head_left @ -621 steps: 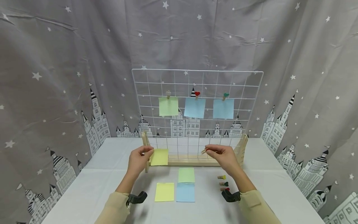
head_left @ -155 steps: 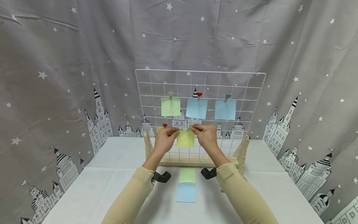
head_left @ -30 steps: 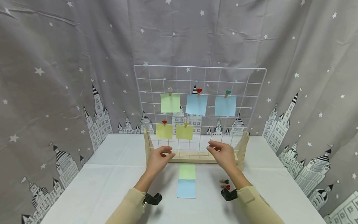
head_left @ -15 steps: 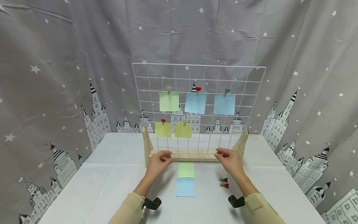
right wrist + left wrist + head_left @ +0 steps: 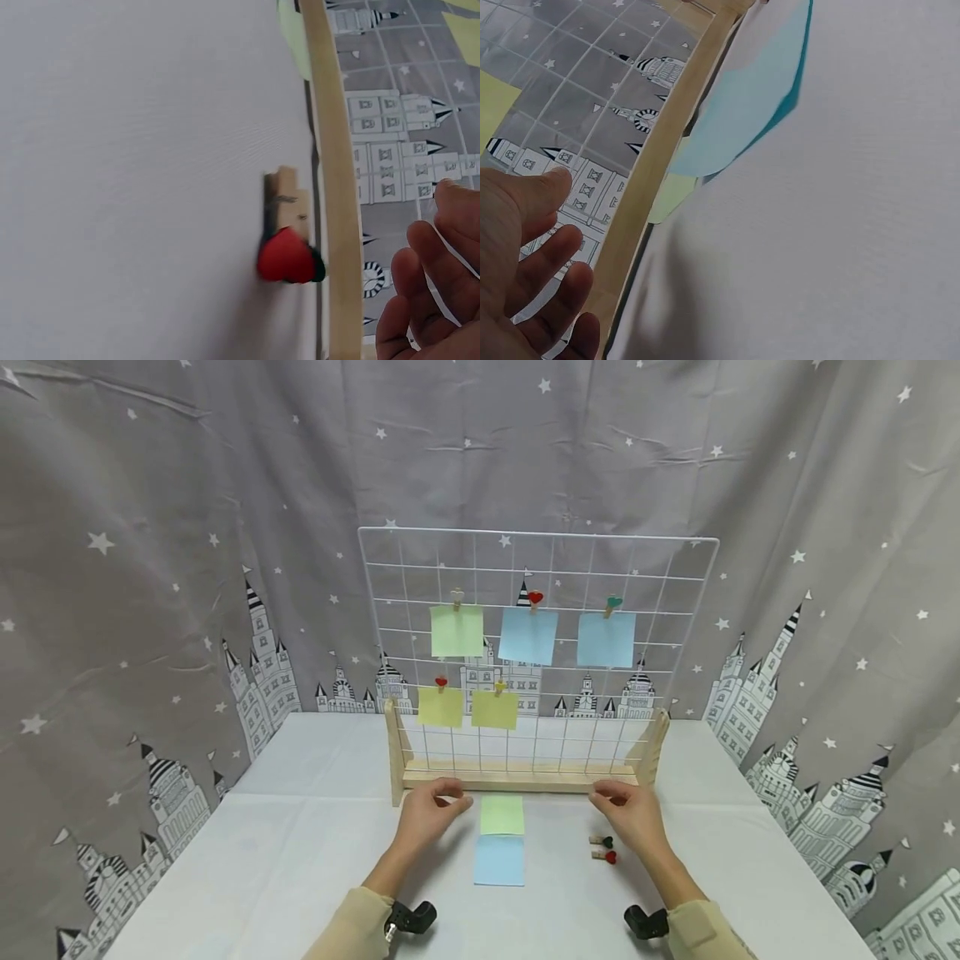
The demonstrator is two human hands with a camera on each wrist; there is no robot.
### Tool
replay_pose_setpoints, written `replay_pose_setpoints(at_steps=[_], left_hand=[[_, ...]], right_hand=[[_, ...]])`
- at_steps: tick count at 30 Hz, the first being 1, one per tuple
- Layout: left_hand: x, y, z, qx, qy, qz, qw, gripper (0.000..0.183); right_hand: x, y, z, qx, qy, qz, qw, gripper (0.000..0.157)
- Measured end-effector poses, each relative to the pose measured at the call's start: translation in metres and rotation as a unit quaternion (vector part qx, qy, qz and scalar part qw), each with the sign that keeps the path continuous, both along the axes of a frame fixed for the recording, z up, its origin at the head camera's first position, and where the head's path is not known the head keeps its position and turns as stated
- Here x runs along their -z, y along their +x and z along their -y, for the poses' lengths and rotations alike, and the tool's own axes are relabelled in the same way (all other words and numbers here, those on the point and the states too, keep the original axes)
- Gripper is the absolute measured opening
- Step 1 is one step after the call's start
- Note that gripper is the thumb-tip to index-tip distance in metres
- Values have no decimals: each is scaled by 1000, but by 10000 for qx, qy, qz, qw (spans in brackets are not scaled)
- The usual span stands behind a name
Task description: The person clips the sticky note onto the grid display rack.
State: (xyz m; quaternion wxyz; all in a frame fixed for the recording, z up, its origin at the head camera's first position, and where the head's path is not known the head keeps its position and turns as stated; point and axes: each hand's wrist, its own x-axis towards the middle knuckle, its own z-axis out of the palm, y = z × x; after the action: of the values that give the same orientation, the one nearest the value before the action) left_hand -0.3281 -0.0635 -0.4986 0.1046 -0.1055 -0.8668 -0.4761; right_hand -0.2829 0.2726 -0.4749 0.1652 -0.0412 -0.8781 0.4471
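Note:
My left hand (image 5: 426, 814) hovers left of the green sticky note (image 5: 502, 815) and the blue sticky note (image 5: 498, 860), which lie on the table. Nothing is between its loosely bent fingers, as the left wrist view shows. My right hand (image 5: 632, 814) is also free of any object. It is above and right of two small wooden clothespins, one with a dark green heart (image 5: 606, 842) and one with a red heart (image 5: 287, 256). Behind the hands, two yellow sticky notes (image 5: 440, 707) hang clipped in the lower row of the white wire grid (image 5: 577, 537).
Higher on the grid hang a green note (image 5: 457, 632) and two blue notes (image 5: 528, 637), each under a heart clothespin. A wooden base (image 5: 525, 782) carries the grid, with wooden side posts (image 5: 651, 747). A grey curtain (image 5: 187, 568) with stars and castles hangs behind the white table (image 5: 300, 843).
Earlier, the second yellow note was held at the grid; now it hangs under a yellow clothespin. Over the last second both hands have come down from the grid toward the table, the right one moving outward.

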Motion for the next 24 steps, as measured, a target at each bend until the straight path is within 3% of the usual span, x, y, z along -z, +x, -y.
replay_pose_setpoints(at_steps=[6,24], left_hand=[[11,1,-1,103,0,36,9999,28],[24,11,0,626,-13,108,9980,21]], right_hand=[[10,4,-4,156,247,334,9990,23],[33,10,-16,27,-257,773,9967,18]])
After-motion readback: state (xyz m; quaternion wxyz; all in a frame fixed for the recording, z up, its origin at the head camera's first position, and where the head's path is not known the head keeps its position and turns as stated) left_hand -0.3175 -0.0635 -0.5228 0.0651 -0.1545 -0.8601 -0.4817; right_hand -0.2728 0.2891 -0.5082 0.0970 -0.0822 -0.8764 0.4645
